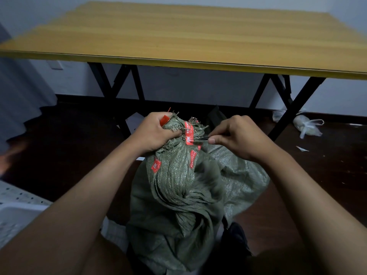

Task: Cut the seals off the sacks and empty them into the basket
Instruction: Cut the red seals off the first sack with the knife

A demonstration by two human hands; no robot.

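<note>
A green woven sack (178,185) stands on the dark floor between my forearms, its neck bunched and wound with a red printed seal strip (189,133). My left hand (156,133) is closed around the gathered neck just left of the seal, and a loose red end sticks out above its fingers. My right hand (236,136) pinches a thin dark cutting tool (200,140) whose tip touches the seal. What kind of tool it is cannot be made out. A white perforated basket (14,207) shows at the lower left edge.
A wooden folding table (188,36) on black crossed legs stands right in front of me. A tied white plastic bag (305,126) lies on the floor at the right by a table leg. Grey cloth hangs at the left.
</note>
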